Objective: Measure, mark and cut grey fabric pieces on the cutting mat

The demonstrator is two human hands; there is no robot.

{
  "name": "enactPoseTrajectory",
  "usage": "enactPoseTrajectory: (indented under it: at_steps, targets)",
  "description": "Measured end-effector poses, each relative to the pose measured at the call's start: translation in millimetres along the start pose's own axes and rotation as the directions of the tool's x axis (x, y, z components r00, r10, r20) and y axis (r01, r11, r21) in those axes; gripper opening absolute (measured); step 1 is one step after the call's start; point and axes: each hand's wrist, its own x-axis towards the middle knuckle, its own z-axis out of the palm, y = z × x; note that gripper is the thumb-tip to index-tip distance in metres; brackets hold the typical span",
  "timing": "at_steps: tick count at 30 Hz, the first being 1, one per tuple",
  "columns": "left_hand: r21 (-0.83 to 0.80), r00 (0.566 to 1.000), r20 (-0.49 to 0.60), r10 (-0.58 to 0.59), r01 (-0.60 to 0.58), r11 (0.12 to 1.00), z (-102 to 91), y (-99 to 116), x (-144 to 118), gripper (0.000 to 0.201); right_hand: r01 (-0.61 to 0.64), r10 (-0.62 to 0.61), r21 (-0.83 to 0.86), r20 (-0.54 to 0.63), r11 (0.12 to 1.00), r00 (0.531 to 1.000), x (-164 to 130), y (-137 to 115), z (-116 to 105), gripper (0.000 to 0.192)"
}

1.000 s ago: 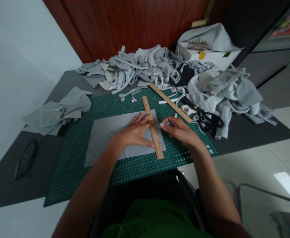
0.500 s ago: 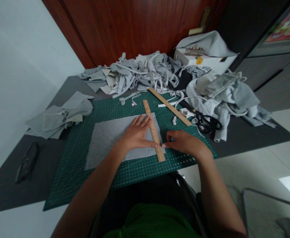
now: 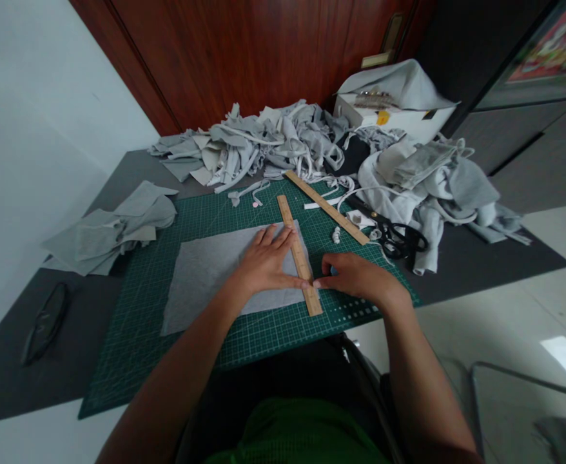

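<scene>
A grey fabric piece lies flat on the green cutting mat. Across its right end rests a wooden ruler, set at a slant. My left hand is spread over the cloth, its fingertips and thumb pressing on the ruler. Just right of the ruler, my right hand is curled with the thumb tip at the ruler's edge by the cloth. A bit of something bluish shows between its fingers, too small and covered to name.
A second wooden ruler, black scissors and white strips lie on the right. Fabric scraps are heaped behind, with more cloth at right and pieces at left. Glasses and a white box stand about.
The view has shifted slightly, so the surroundings sit a little further left. Both hands and the ruler stay in nearly the same arrangement on the cloth.
</scene>
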Motion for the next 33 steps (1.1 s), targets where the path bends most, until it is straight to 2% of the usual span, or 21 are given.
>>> enactPoseTrajectory:
  at_steps: [8, 19, 27, 33]
  targets:
    - [0.011, 1.000, 0.017, -0.016, 0.015, 1.000, 2.3, 0, 1, 0.140, -0.021, 0.021, 0.011, -0.015, 1.000, 1.000, -3, -1, -2, 0.023]
    - [-0.018, 1.000, -0.011, 0.020, -0.020, 1.000, 2.5, -3, 2, 0.136, 0.002, 0.000, 0.041, -0.039, 0.999, 0.999, -5, 4, -5, 0.025]
    - [-0.022, 1.000, 0.002, 0.023, -0.023, 1.000, 0.7, -4, 1, 0.135, -0.003, 0.005, 0.047, -0.053, 0.999, 0.999, -4, 11, -10, 0.018]
    - [-0.022, 1.000, 0.006, 0.027, -0.027, 0.999, -0.7, -4, 1, 0.135, 0.004, -0.004, 0.020, 0.013, 1.000, 1.000, -4, 11, -11, 0.017]
